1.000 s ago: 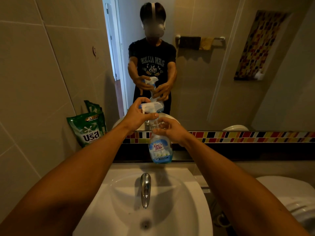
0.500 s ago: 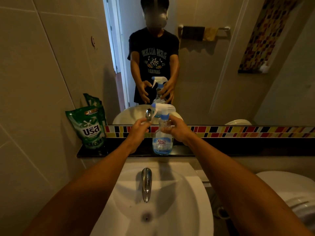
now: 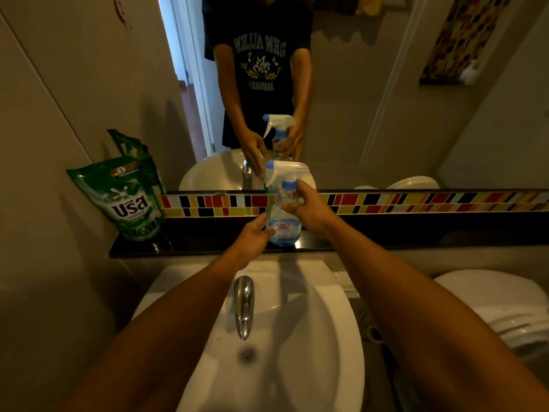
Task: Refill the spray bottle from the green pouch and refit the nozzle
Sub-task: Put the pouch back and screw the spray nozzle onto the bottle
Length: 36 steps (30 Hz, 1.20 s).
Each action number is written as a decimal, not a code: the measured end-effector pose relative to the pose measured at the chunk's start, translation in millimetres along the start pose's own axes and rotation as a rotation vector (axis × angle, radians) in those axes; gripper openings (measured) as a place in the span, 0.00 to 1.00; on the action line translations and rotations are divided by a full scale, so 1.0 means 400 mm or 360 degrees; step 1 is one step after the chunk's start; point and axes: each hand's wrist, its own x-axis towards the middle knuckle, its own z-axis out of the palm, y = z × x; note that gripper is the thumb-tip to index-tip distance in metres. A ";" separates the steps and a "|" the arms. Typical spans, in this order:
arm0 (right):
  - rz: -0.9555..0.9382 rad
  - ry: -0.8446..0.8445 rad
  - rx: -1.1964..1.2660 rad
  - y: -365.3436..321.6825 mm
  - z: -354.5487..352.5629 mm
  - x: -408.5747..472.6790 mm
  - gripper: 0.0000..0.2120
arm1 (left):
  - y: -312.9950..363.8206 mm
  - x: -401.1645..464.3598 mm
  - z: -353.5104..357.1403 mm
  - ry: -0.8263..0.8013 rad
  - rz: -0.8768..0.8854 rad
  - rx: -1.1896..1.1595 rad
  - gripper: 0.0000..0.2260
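A clear spray bottle (image 3: 283, 227) with a blue label stands on the dark ledge (image 3: 208, 245) behind the sink. Its white and blue trigger nozzle (image 3: 285, 172) sits on the neck, pointing left. My right hand (image 3: 309, 208) grips the bottle's upper body just below the neck. My left hand (image 3: 255, 233) holds the bottle's lower left side. The green pouch (image 3: 127, 197) leans upright against the left wall at the ledge's end, apart from both hands.
A white sink (image 3: 297, 337) with a chrome faucet (image 3: 244, 304) lies below my arms. A mirror (image 3: 356, 84) above a coloured tile strip (image 3: 416, 202) reflects a person holding the bottle. A white toilet lid (image 3: 499, 304) is at the right.
The bottle came down from mid-air onto the ledge. My left hand dropped from the nozzle to the bottle's lower side. The view tilted downward.
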 end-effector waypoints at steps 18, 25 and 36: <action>0.0096 0.0012 0.0021 0.052 -0.060 0.086 0.23 | -0.013 0.099 0.082 0.0121 -0.0019 -0.0147 0.27; 0.0095 0.0032 0.0068 0.072 -0.046 0.076 0.30 | -0.010 0.085 0.090 0.0129 0.0003 -0.0160 0.27; 0.0091 0.0317 -0.0003 0.053 -0.049 -0.015 0.28 | 0.027 0.029 0.051 0.0309 -0.0014 0.0226 0.29</action>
